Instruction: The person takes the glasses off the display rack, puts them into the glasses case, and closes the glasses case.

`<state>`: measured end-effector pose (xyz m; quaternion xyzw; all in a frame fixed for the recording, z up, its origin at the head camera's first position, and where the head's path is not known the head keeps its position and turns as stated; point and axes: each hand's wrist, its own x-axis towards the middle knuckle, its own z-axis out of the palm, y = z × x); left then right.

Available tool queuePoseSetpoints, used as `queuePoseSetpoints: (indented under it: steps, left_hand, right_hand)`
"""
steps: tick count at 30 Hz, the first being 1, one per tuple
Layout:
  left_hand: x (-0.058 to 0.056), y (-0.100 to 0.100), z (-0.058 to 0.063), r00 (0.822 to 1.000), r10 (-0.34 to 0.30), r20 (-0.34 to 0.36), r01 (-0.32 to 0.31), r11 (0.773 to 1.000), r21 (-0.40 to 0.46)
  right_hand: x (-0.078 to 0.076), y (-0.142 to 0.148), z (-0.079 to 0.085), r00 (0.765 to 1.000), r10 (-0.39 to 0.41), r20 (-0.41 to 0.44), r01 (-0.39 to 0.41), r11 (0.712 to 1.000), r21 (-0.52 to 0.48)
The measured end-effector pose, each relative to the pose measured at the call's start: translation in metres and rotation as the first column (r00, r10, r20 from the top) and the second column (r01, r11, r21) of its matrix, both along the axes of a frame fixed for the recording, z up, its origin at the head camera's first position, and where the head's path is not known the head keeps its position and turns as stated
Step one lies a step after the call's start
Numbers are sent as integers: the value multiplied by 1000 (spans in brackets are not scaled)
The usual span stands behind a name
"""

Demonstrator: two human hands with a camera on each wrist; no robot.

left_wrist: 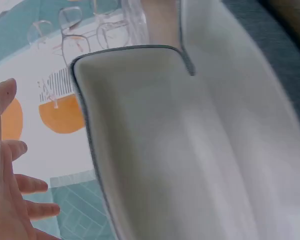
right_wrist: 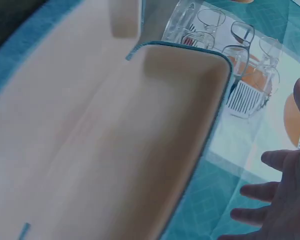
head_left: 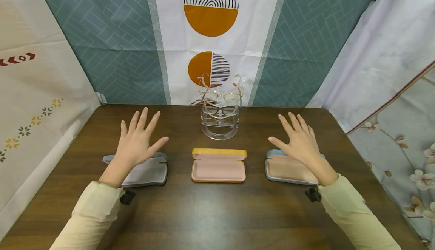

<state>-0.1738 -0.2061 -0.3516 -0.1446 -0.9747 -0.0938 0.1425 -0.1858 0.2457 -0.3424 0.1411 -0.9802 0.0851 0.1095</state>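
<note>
My left hand [head_left: 134, 144], fingers spread, hovers above a grey glasses case [head_left: 147, 173] whose lid stands up. Over a blue glasses case [head_left: 289, 168], also with its lid up, my right hand [head_left: 300, 141] is spread the same way and holds nothing. Between them a yellow glasses case [head_left: 219, 170] with a pink lining lies opened. Behind it, a clear display stand [head_left: 220, 135] carries glasses one above another, among them a thin gold-rimmed pair [head_left: 232, 97] and a dark-rimmed pair [head_left: 229, 111]. Each wrist view shows the pale inside of the nearby case [left_wrist: 140, 140] close up.
The brown wooden table [head_left: 217, 219] ends at a back cloth [head_left: 119, 76] with round orange prints. Pale cloths hang along the left [head_left: 37, 102] and right [head_left: 377, 76] sides. A small black device [head_left: 127, 197] sits at each wrist.
</note>
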Motion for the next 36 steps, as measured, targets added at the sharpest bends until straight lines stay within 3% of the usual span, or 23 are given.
queuePoseSetpoints:
  steps: [6, 20, 36]
  left_hand:
    - [-6, 8, 10, 1000, -19, 2, 19, 1000, 24]
    - [-20, 22, 24, 999, -32, 16, 32, 999, 8]
    - [-55, 49, 41, 997, -30, 76, 30, 1000, -3]
  right_hand:
    - [-6, -5, 7, 999, 18, -38, -18, 1000, 5]
    - [-25, -13, 11, 997, 79, 6, -79, 996, -31]
    - [-54, -24, 20, 993, 86, 78, -76, 990, -118]
